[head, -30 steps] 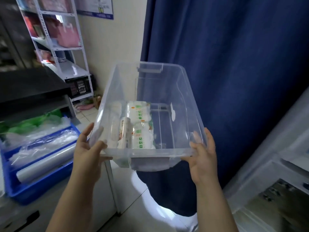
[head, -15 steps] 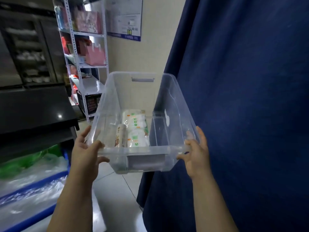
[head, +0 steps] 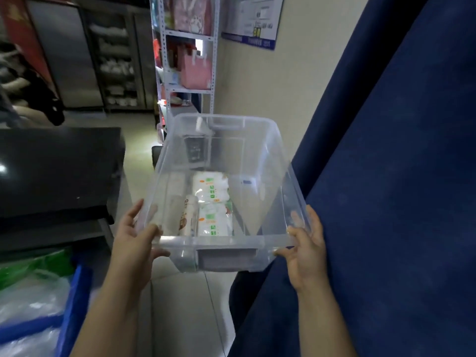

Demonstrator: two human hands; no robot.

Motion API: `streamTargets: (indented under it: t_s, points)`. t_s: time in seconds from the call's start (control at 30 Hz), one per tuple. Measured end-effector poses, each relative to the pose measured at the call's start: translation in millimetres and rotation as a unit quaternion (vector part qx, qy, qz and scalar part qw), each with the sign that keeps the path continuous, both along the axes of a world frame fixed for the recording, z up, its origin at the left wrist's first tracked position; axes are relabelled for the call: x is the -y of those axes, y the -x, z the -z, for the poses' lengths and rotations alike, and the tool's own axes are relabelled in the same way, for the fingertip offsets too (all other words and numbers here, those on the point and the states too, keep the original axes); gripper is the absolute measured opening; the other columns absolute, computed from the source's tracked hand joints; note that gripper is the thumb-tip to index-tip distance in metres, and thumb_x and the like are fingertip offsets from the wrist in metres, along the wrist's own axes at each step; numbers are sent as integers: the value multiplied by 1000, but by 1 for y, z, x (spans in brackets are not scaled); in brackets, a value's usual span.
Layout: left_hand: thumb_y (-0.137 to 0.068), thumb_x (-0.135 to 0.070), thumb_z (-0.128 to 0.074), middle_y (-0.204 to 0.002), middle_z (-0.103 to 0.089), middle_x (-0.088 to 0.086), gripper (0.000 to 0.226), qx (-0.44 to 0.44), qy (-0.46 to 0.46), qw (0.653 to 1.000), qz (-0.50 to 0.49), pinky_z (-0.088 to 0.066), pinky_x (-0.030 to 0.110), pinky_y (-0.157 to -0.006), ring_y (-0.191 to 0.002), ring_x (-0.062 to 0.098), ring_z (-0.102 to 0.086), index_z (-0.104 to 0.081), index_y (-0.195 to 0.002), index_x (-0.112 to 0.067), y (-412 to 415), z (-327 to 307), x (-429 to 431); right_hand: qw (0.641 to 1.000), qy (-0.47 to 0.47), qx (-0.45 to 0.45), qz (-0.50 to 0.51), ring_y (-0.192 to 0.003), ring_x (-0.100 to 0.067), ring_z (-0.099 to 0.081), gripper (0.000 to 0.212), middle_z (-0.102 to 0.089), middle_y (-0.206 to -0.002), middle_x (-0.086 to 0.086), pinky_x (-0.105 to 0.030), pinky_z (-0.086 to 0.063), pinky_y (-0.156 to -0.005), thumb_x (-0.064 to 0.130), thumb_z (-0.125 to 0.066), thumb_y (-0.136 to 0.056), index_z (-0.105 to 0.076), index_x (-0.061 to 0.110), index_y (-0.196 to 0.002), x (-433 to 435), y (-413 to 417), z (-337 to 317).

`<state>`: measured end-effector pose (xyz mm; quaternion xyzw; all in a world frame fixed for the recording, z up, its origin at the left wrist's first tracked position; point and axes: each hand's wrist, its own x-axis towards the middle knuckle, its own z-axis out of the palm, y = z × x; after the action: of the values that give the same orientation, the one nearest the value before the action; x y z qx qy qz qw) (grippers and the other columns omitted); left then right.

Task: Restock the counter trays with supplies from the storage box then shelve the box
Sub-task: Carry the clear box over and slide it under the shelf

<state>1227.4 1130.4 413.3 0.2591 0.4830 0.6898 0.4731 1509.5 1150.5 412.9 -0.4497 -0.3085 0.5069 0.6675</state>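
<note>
A clear plastic storage box (head: 270, 155) is held in the air in front of me, level, over the floor. My left hand (head: 134, 243) grips its near left corner and my right hand (head: 306, 246) grips its near right corner. On the box's bottom lie two white packs with green and orange print (head: 212, 202) and a slim white roll (head: 189, 215) beside them. A blue counter tray (head: 74, 292) holding clear plastic bags sits at the lower left.
A dark blue curtain (head: 399, 176) hangs close on the right. A black counter unit (head: 56, 171) stands at left. A white metal shelf rack (head: 188, 60) with pink bags is ahead against the beige wall. Grey tiled floor lies below the box.
My view has swung left and up while I carry the box: the blue tray slid to the lower left, the shelf rack came toward the centre, and the curtain now fills the right side.
</note>
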Motion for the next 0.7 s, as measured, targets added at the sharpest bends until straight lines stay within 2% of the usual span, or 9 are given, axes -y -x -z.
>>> streamTargets:
  t_s: [0.1, 0.2, 0.33, 0.4, 0.47, 0.53, 0.6, 0.7]
  points:
    - [-82, 8, -53, -131, -55, 2, 60, -4, 4, 999, -51, -53, 57, -66, -89, 30, -63, -55, -111, -44, -14, -1, -38, 999, -8, 12, -32, -102, -21, -56, 58, -49, -139, 5, -38, -41, -61, 1, -49, -90, -47, 41, -131, -58, -7, 5]
    - [-87, 2, -54, -132, -50, 25, 51, -9, -3, 995, -101, -51, 54, -63, -73, 27, -60, -51, -120, -37, -32, -9, -78, 997, -12, 14, -71, -104, -27, -52, 58, -47, -142, 3, -42, -37, -64, 0, -46, -90, -46, 39, -133, -120, -17, 0]
    - [-86, -1, -56, -135, -48, 25, 50, -4, -11, 991, -135, -46, 70, -73, -78, 28, -60, -53, -117, -40, -48, -21, -129, 993, -25, 1, -112, -112, -28, -52, 59, -44, -144, 5, -40, -37, -64, 0, -47, -89, -47, 41, -132, -192, -31, -11]
    - [-84, 3, -54, -132, -52, 18, 56, -9, -12, 989, -149, -48, 69, -72, -78, 24, -64, -53, -119, -40, -53, -19, -151, 992, -23, 1, -123, -112, -22, -52, 59, -43, -145, 6, -37, -38, -62, 0, -46, -89, -46, 40, -133, -222, -35, -11]
    - [-81, 9, -51, -126, -57, 4, 62, -17, -5, 987, -161, -53, 61, -66, -75, 17, -67, -54, -116, -41, -55, -15, -172, 992, -14, -3, -127, -112, -19, -53, 60, -42, -145, 6, -37, -40, -62, 0, -46, -89, -45, 39, -134, -248, -36, -6]
    - [-80, 10, -50, -120, -59, -1, 63, -24, 4, 985, -169, -55, 53, -60, -71, 13, -69, -56, -112, -43, -53, -9, -190, 991, -10, -13, -135, -109, -19, -54, 61, -42, -145, 3, -37, -41, -61, -2, -46, -88, -45, 38, -135, -272, -35, 1]
    - [-80, 9, -52, -120, -60, 3, 60, -29, 5, 984, -175, -55, 46, -53, -66, 11, -68, -57, -110, -42, -47, -2, -210, 988, -11, -15, -155, -113, -24, -53, 61, -44, -144, 0, -39, -43, -63, -2, -47, -88, -45, 38, -134, -297, -30, 6]
    - [-84, 0, -58, -122, -56, 14, 51, -26, 9, 982, -185, -55, 44, -49, -66, 13, -70, -55, -117, -38, -32, 5, -247, 985, -3, -20, -174, -120, -35, -51, 60, -49, -140, -1, -46, -41, -69, -2, -47, -88, -46, 38, -133, -340, -13, 13]
